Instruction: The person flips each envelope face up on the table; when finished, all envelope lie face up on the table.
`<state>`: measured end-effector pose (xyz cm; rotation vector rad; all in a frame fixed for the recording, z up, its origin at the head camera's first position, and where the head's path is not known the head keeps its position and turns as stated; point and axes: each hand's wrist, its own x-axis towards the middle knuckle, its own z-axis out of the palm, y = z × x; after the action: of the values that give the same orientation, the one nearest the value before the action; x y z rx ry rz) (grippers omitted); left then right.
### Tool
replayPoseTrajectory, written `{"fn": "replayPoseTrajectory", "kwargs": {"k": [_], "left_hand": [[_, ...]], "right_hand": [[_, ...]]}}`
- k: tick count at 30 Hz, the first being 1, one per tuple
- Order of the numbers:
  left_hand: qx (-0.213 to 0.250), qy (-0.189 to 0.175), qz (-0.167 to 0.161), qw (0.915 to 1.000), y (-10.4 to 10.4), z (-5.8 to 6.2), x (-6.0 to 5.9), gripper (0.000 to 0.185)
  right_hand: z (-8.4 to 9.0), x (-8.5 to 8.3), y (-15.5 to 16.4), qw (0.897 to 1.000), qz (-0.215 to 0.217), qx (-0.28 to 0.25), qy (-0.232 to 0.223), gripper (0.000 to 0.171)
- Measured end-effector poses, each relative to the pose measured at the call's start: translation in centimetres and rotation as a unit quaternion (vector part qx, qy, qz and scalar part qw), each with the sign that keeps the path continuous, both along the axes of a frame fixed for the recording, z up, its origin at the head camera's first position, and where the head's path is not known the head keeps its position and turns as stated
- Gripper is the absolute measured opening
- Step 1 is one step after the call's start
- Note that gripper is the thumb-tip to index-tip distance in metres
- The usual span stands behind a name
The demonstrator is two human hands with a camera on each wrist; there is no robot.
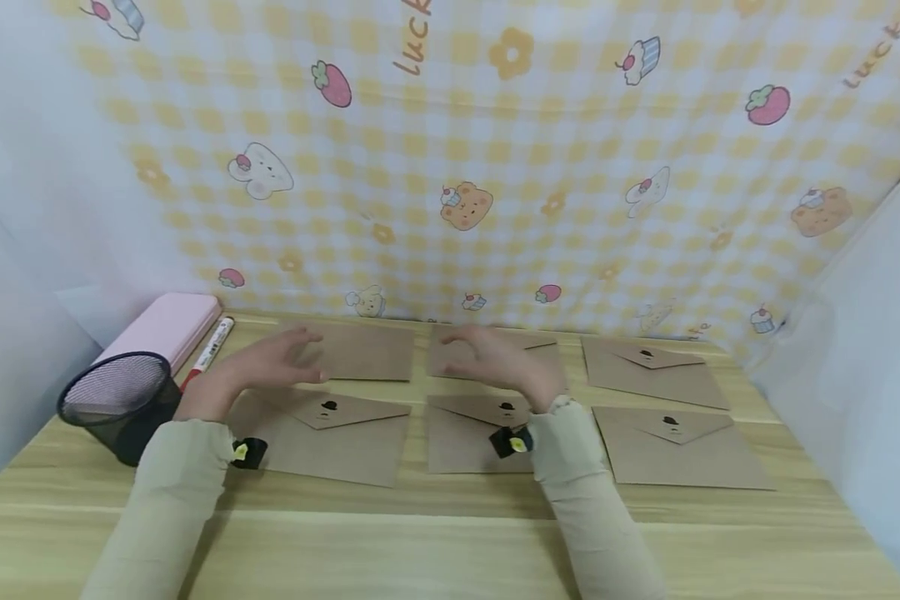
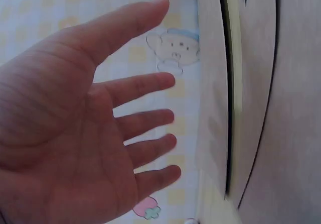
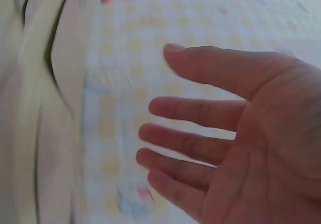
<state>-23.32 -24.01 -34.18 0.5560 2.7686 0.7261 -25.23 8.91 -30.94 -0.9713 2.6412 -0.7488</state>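
Observation:
My left hand (image 1: 266, 365) is held over the left-hand envelopes, its fingers loosely spread and nothing in them. In the left wrist view its palm (image 2: 75, 113) shows bare. My right hand (image 1: 487, 362) hovers over the back middle envelope (image 1: 543, 354), fingers relaxed, and the right wrist view shows its empty palm (image 3: 271, 148). Near the left fingertips lies a plain brown envelope (image 1: 367, 352) with no flap showing. Below the wrists are the front left envelope (image 1: 345, 446) and front middle envelope (image 1: 457, 446), both with a black hat print on the flap.
On the right lie a back envelope (image 1: 652, 375) and a front envelope (image 1: 682, 458). At the left stand a black mesh pen holder (image 1: 138, 417), a pink case (image 1: 168, 325) and a red-and-white marker (image 1: 213, 343). A yellow checked curtain (image 1: 420, 267) hangs behind the wooden table (image 1: 345, 550).

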Motion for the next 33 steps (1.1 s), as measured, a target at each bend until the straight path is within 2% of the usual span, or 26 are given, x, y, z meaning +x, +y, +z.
{"fn": "replayPoseTrajectory", "kwargs": {"k": [6,10,13,15,23,29,33], "left_hand": [[0.022,-0.032,0.021,0.999,-0.2,-1.0,-0.3,0.068],[0.027,-0.064,0.03,0.9971,-0.1,-1.5,-0.5,0.069],[0.033,-0.076,0.033,0.996,0.0,-1.8,-0.9,0.07],[0.033,-0.075,0.035,0.996,0.0,-1.8,-1.2,0.069],[0.017,-0.046,0.038,0.9981,-0.5,-1.9,-2.0,0.064],[0.018,-0.042,0.03,0.9985,-1.3,-2.0,-2.0,0.061],[0.032,-0.04,0.014,0.9986,-2.0,-1.6,-1.8,0.051]], "right_hand": [[-2.2,-1.4,-4.5,0.999,0.006,0.038,-0.018,0.055],[-3.6,-1.9,-6.2,0.997,0.014,0.053,-0.056,0.058],[-4.1,-1.9,-7.0,0.995,0.007,0.064,-0.074,0.058],[-4.2,-1.8,-7.4,0.995,-0.006,0.072,-0.076,0.056],[-4.5,-2.1,-8.5,0.995,-0.033,0.086,-0.026,0.043],[-5.0,-2.8,-8.7,0.998,-0.003,0.06,-0.012,0.026],[-5.7,-3.6,-8.2,1.0,0.001,0.022,-0.016,0.026]]}}
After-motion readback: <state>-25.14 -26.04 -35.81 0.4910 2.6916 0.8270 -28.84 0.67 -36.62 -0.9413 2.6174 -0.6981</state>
